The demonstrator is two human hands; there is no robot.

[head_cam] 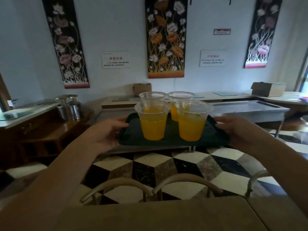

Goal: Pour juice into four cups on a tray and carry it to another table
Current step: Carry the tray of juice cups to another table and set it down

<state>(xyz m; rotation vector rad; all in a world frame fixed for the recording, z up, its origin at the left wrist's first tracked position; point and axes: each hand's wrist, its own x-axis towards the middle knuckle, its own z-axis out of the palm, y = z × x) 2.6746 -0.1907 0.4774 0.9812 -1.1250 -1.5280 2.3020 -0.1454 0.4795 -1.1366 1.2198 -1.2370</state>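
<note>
A dark green tray (171, 140) is held in the air above the tiled floor. My left hand (106, 132) grips its left edge and my right hand (236, 130) grips its right edge. Several clear plastic cups stand upright on it, each partly full of orange juice: a near left cup (152, 121), a near right cup (192, 121), and two behind them, far left cup (152, 97) and far right cup (180, 97), partly hidden by the front pair.
A tan table (150, 215) lies just below me, with curved metal chair backs (186, 182) along its far edge. A steel table (250, 110) stands ahead on the right, a wooden counter with metal pots (69, 107) on the left, a long white counter (208, 95) along the wall.
</note>
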